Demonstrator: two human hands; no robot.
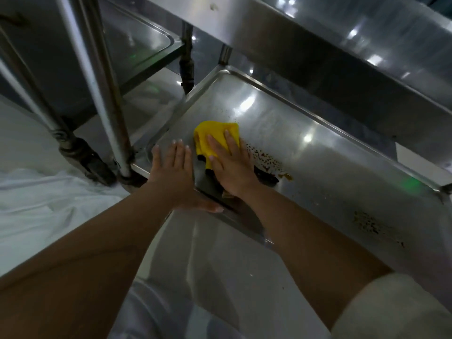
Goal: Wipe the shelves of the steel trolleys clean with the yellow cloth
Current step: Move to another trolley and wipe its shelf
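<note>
The right hand (232,167) presses flat on the yellow cloth (215,135); the left hand (173,172), fingers straight, rests on the shelf (318,155) edge near brown, perhaps rusty, specks (266,160).

The scene is dim and grey-toned, lit from above: small white glare spots dot the brushed steel lower trolley shelf (305,152) and the slanted steel upper shelf edge (342,45). Two faint green glows tint the metal. Both forearms sit in deep shadow at the bottom. Wide-angle distortion bends the straight steel tube legs (97,77); the edges look soft and smeared.
</note>
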